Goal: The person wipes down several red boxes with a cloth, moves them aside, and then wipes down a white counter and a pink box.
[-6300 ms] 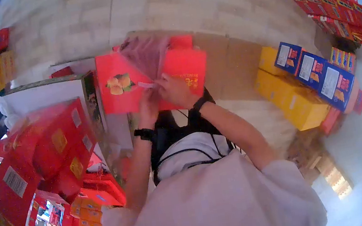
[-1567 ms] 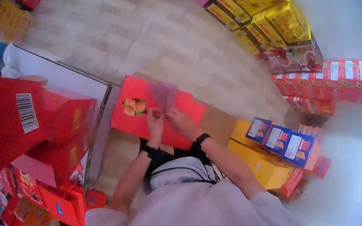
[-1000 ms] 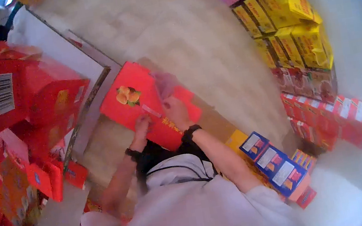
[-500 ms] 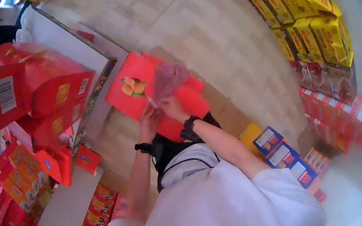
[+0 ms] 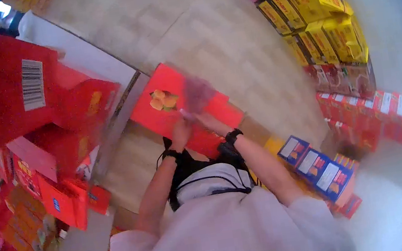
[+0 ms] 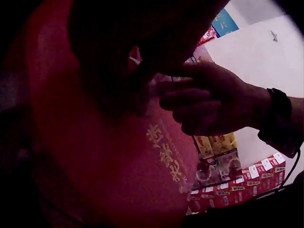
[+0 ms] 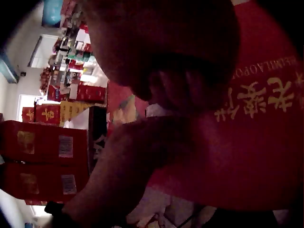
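A red printed box with a fruit picture lies before the person, a purplish mesh over its upper part. My left hand and right hand meet above it at the mesh's gathered end, around a small pale strip. In the left wrist view the right hand has curled fingers by the dark, near left hand. The right wrist view shows both hands pinching close together at the pale strip, beside gold lettering; the fingertips are partly lost in shadow.
Large red bags stand at the left beside a white panel. Yellow boxes and red-white boxes line the right wall. Blue boxes sit near the right forearm. Brown cardboard lies under the red box.
The view has turned and shifted. The hands, apart a second ago with the strip between them, are together at the mesh's gathered end, as half a second ago.
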Tool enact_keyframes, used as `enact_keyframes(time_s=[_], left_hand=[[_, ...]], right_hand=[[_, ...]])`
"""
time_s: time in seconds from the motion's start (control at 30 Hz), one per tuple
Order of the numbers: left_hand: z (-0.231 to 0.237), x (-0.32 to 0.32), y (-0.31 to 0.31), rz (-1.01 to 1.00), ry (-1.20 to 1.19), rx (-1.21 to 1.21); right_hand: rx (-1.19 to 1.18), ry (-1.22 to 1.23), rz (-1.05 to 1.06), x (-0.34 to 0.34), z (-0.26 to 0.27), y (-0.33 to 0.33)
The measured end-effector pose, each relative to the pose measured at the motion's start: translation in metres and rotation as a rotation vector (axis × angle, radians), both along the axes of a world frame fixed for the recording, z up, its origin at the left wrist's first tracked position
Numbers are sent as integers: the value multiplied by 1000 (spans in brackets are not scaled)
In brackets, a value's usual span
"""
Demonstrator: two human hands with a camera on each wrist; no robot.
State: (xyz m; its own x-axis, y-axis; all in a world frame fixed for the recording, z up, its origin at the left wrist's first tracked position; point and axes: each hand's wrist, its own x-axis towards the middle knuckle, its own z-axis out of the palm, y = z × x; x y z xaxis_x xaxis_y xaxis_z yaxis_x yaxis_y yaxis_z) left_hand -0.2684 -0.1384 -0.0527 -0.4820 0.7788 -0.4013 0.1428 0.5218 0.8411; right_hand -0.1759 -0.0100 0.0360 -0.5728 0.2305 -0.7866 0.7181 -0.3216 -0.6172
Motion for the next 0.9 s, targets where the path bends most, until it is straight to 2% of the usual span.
enact_keyframes(time_s=[0.03, 0.07, 0.1, 0.13, 0.17, 0.2, 0.23, 0.33, 0.4, 0.43, 0.5, 0.53, 0.6, 0.63, 0.67, 0.73, 0.77, 0.9], left_hand=[[-6, -2, -6, -45, 138, 101], [-13, -5, -13, -78, 128, 102], [-14, -8, -12, -63, -38, 133], [-7, -9, -7, -41, -202, 167], [1, -13, -7, -63, -209, 177], [23, -26, -5, -202, -173, 36], [32, -38, -4, -336, -125, -108], [37, -48, -27, -396, -180, -147], [46, -51, -45, -418, -178, -100], [59, -51, -55, -420, -192, -58], [91, -54, -71, -514, -219, -1], [100, -53, -77, -586, -248, 59], [99, -50, -91, -640, -268, 42], [102, -49, -102, -679, -290, 9], [104, -49, -109, -693, -274, 18], [126, -54, -113, -625, -509, -310], [109, -53, -127, -605, -558, -194], [84, -63, -169, -740, -635, -246]], right_hand=[[1, 0, -30, 3, -18, -14], [167, 62, -142, 12, -42, -33], [338, 117, -249, 22, -54, -50], [349, 105, -270, 19, -41, -63], [608, 55, -347, 13, -28, -78], [868, 5, -421, 8, -17, -88], [879, 7, -439, 13, -28, -97], [849, 75, -583, 15, -38, -121], [368, -76, -414, 18, -29, -121], [371, -75, -437, 16, -19, -122], [23, -135, -468, 14, -1, -123], [33, -131, -481, 13, 6, -127], [246, 133, -568, 9, 15, -145], [211, 209, -612, 10, 15, -154], [224, 223, -623, 12, 16, -161], [268, 98, -614, 11, 22, -175], [235, 156, -681, 13, 25, -184], [275, 153, -793, 35, 22, -236]])
